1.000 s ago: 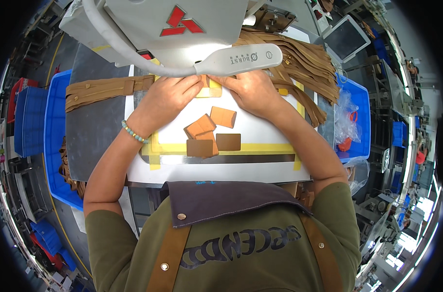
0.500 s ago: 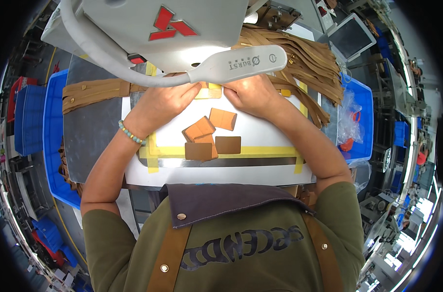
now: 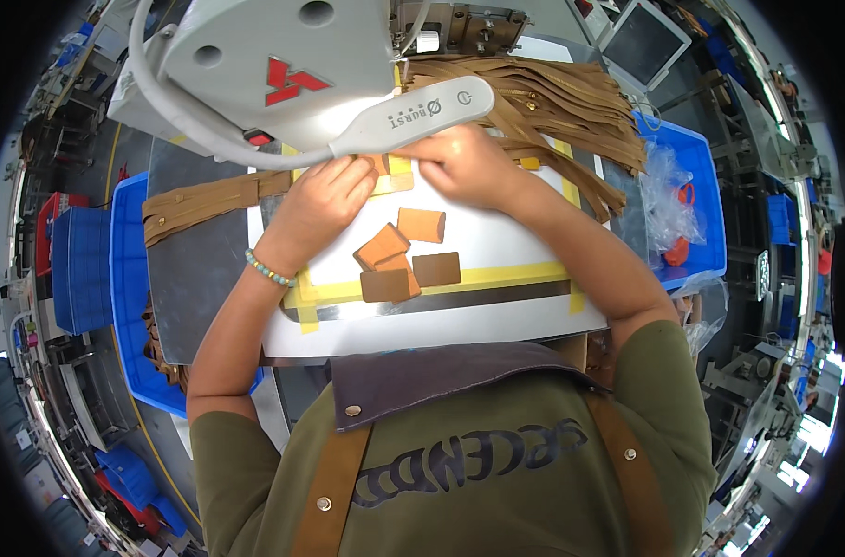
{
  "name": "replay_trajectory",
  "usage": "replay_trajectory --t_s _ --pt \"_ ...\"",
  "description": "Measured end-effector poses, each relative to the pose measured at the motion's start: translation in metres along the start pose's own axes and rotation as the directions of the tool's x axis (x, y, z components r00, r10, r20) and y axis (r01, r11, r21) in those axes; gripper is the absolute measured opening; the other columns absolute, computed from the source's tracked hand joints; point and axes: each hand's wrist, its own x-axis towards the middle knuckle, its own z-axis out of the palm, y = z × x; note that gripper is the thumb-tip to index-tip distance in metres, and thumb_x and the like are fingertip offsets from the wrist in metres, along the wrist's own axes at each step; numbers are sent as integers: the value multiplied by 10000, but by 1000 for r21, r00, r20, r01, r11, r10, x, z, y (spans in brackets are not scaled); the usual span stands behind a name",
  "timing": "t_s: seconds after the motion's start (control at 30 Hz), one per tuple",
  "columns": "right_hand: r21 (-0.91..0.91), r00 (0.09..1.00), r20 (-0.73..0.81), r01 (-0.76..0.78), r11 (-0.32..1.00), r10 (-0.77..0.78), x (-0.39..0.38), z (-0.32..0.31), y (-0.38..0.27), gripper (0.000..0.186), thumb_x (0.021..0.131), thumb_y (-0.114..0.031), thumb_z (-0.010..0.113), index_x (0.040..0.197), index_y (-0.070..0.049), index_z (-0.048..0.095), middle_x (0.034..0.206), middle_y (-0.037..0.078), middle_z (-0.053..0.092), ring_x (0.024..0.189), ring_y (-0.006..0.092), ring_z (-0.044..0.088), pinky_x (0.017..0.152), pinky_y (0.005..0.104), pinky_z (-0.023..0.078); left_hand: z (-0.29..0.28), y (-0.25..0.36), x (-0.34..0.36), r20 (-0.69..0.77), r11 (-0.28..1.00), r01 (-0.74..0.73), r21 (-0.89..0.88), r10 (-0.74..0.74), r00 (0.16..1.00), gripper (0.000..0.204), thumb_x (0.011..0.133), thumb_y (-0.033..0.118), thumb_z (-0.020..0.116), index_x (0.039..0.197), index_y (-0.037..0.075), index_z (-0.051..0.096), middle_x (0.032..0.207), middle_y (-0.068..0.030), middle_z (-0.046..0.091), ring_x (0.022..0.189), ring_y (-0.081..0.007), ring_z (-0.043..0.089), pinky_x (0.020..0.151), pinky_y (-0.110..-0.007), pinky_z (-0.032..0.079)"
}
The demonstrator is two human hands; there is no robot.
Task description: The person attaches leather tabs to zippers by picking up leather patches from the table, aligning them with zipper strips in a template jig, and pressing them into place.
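My left hand [image 3: 325, 200] has curled fingers at the machine's near edge, beside a small orange patch [image 3: 380, 165] on a yellow guide [image 3: 392, 184]; its fingertips are partly hidden. My right hand [image 3: 469, 162] reaches in from the right, index finger pointing left beneath the grey control handle [image 3: 413, 116], other fingers bent; what it grips is hidden. Several loose orange and brown patches [image 3: 421, 226] lie on the white board [image 3: 330, 325]. A brown zipper strap [image 3: 195, 206] lies left of my left hand, and a pile of zipper tapes [image 3: 562, 107] lies behind my right hand.
The machine head [image 3: 246, 56] overhangs the work. Blue bins stand left [image 3: 125, 278] and right [image 3: 710, 251], the right one holding clear plastic bags [image 3: 664, 195]. A small screen [image 3: 643, 42] sits at the back right. Machinery lines both edges of the view.
The view has shifted and turned slightly. Both hands stay at the machine's near edge; my right index finger shows more extended than half a second ago. The loose patches lie in the same arrangement.
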Motion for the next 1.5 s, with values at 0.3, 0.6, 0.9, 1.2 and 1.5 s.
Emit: replay_trajectory --t_s 0.3,0.6,0.9,1.2,1.5 --pt "382 816 272 -578 721 510 10 -86 -5 281 991 -149 704 1247 -53 766 965 61 749 818 111 616 797 294 509 -3 -10 -13 -75 998 14 -63 -19 997 268 844 4 728 1111 0 724 1247 -83 752 901 -218 698 787 -353 584" --pt "364 884 331 -441 820 329 -4 -47 7 223 999 -125 664 1145 -36 808 1092 111 804 995 203 733 890 335 561 -4 -5 -9 -131 978 79 -191 -106 986 235 847 8 769 1078 1 728 1176 -93 746 934 -260 721 805 -375 590" --pt "224 894 301 -406 886 334 1 -38 -4 251 994 -165 663 1184 -61 792 1115 126 794 932 251 743 809 366 580 -5 -4 -5 -63 985 95 -144 -105 992 311 869 6 735 1180 3 745 1234 -92 740 1083 -260 704 893 -376 583" --pt "-173 993 100 -38 984 56 -8 -18 -9 407 892 -128 689 1276 -237 771 1101 54 695 824 269 716 694 425 587 -2 -6 -3 38 996 87 -35 -86 996 318 860 51 715 1172 7 761 1251 -81 753 1128 -245 709 941 -368 583" --pt "-251 987 138 -50 967 87 -5 -21 -19 420 876 -134 698 1273 -249 772 1110 38 681 792 258 716 657 420 591 0 -7 -2 -49 999 41 10 -41 998 238 843 43 737 1078 21 764 1117 -28 737 1005 -203 704 843 -329 598"
